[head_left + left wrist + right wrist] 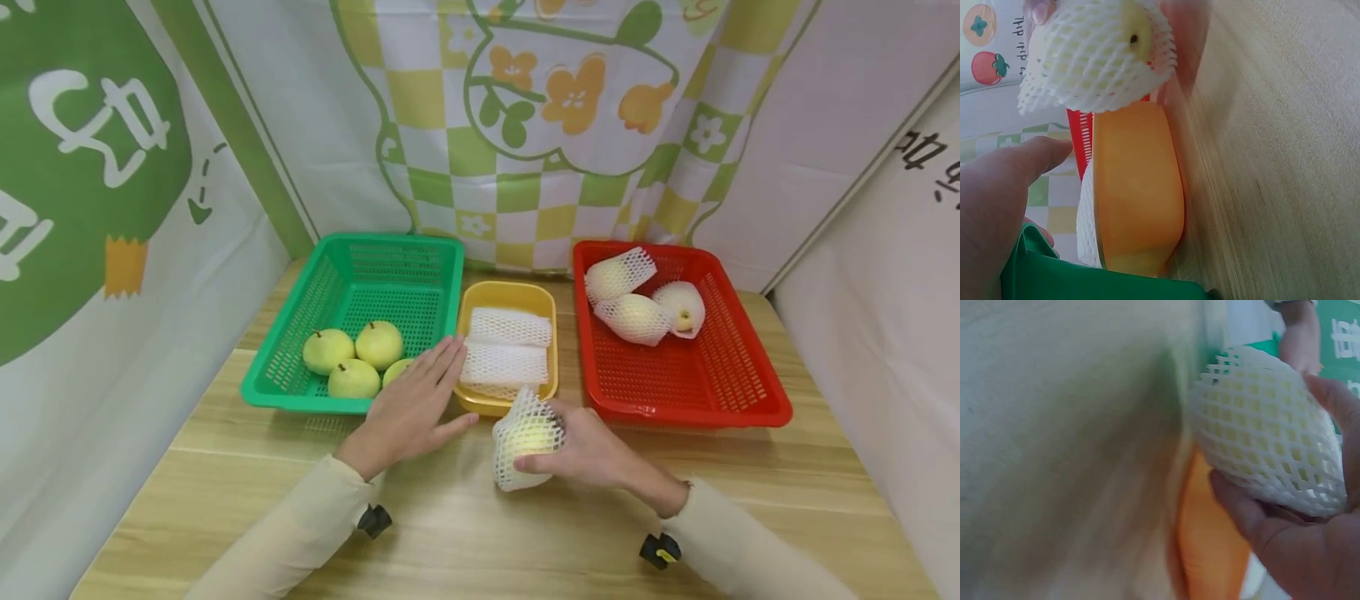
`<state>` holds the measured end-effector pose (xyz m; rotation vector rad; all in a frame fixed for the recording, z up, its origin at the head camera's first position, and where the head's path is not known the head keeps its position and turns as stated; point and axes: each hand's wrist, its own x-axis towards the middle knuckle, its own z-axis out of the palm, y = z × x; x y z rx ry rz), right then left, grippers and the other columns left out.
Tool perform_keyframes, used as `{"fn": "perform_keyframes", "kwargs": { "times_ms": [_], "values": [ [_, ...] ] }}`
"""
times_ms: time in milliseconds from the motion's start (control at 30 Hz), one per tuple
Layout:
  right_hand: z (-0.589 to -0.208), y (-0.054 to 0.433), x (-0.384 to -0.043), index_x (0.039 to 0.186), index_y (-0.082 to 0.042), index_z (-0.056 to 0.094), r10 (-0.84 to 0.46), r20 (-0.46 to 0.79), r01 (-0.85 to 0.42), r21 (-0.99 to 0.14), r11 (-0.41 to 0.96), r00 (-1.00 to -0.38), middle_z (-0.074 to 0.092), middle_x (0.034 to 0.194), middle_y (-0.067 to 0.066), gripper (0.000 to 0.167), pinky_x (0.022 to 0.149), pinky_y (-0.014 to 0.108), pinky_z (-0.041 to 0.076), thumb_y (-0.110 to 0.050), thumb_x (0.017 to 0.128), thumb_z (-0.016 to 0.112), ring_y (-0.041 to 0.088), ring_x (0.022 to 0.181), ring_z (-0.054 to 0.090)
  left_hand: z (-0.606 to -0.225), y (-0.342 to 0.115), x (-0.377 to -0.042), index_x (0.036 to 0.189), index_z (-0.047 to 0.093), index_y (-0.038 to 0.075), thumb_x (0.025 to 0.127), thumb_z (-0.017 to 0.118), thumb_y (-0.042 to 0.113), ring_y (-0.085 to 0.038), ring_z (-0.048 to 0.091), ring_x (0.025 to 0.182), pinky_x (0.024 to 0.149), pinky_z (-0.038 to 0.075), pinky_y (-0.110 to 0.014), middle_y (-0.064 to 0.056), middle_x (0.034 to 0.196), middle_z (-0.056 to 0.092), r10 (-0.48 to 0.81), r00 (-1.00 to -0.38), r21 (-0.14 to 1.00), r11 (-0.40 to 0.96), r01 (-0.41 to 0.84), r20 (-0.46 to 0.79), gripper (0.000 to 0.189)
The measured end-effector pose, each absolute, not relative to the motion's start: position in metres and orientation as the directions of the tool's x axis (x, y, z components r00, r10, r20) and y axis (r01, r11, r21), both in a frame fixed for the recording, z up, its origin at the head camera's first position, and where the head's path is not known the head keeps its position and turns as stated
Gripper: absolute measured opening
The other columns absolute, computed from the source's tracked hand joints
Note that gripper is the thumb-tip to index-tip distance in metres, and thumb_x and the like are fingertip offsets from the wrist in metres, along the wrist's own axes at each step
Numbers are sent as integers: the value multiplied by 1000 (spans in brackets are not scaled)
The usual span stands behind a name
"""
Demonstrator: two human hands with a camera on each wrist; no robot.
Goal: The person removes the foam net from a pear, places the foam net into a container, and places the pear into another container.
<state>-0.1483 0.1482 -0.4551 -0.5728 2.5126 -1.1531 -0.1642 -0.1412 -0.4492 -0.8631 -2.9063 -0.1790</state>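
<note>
My right hand grips a pale yellow pear wrapped in a white foam net, above the table in front of the yellow box. In the right wrist view the thumb and fingers curl round the netted pear. With fingers straight and side by side, my left hand reaches over the near right corner of the green basket. It partly covers one of several bare pears there. White foam nets lie in the yellow box, close to the left fingertips.
A red basket stands to the right, with netted pears towards its back. Behind the containers hangs a patterned curtain. Light cloth walls flank the wooden table on both sides.
</note>
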Motion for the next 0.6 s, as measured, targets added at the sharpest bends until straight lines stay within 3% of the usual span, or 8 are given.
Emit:
{"fn": "perform_keyframes", "kwargs": {
  "times_ms": [233,467,600],
  "values": [
    [-471,148,-149,149,-9,52,-552,-90,-280,-788,549,-829,73,114,2,91,87,33,57,-48,78,91,14,100,67,-450,-141,-165,166,21,-3,105,51,61,-33,16,166,134,22,-47,-19,176,19,541,-828,86,827,556,145,94],
    [-470,164,-148,139,-19,60,-595,3,-423,-706,568,-804,73,118,-2,81,90,31,57,-50,72,95,13,104,68,-450,-141,-165,167,20,-1,104,53,60,-31,14,166,134,21,-46,-16,176,18,536,-831,115,826,553,149,93],
    [-468,175,-145,133,-24,61,-616,32,-467,-684,561,-787,72,127,-5,77,95,30,57,-43,70,98,14,112,68,-447,-142,-159,163,33,-1,102,63,50,-32,28,162,131,29,-49,-17,173,30,530,-801,165,795,583,279,85]
  ]
}}
